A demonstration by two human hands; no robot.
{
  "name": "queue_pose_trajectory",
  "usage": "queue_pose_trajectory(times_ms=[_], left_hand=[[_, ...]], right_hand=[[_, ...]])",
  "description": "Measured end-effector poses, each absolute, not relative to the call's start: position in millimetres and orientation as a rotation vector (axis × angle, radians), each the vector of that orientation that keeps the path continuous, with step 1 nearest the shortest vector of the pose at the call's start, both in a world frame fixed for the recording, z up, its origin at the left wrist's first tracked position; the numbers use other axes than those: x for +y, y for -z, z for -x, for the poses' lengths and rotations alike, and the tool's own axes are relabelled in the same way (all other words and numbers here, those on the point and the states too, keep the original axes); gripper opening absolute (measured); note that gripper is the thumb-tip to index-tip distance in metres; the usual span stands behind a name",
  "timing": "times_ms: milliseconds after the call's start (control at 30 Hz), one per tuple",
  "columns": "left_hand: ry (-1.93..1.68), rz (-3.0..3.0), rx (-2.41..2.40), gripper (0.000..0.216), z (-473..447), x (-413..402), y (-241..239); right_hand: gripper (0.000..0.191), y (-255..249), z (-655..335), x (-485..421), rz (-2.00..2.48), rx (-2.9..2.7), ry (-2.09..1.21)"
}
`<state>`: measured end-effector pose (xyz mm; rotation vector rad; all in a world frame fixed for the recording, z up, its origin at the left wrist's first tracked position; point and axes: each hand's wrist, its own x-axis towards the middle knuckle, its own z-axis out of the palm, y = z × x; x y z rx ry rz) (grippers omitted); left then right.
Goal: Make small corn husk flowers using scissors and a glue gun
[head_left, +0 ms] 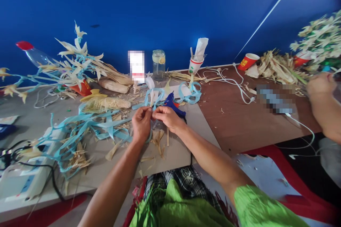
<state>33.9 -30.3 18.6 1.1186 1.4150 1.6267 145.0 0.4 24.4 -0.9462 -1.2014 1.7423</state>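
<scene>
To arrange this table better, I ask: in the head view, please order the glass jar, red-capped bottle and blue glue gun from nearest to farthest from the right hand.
1. Blue glue gun: just beyond the right hand.
2. Glass jar: farther back, near the blue wall.
3. Red-capped bottle: at the far left.

A pale, cream-coloured husk strip (152, 98) stands nearly upright above the desk (198, 133), slim, with its upper end free. Its lower end is at the meeting fingertips of the left hand (142, 122) and right hand (169, 117), where fingers hide its shape.
</scene>
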Motion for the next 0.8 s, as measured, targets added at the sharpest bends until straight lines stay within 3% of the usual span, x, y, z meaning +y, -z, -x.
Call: queue_pose_trajectory(times_ms=[200,467,800], left_hand=[[-1.648,-0.982,1.301,0.016,-28.1,-26.9,-18.0],[-1.578,-0.871,1.131,0.02,-24.1,-23.4,-10.7],[-1.55,-0.876,1.005,0.021,-27.1,-25.6,-9.4]], right_hand=[[0.032,-27.3,-151.4,4.3,0.898,-1.111,-1.684],[0.064,-35.6,-163.3,14.3,0.709,-0.948,-1.954],[0.066,-35.8,-172.6,23.8,0.673,-0.701,-2.119]])
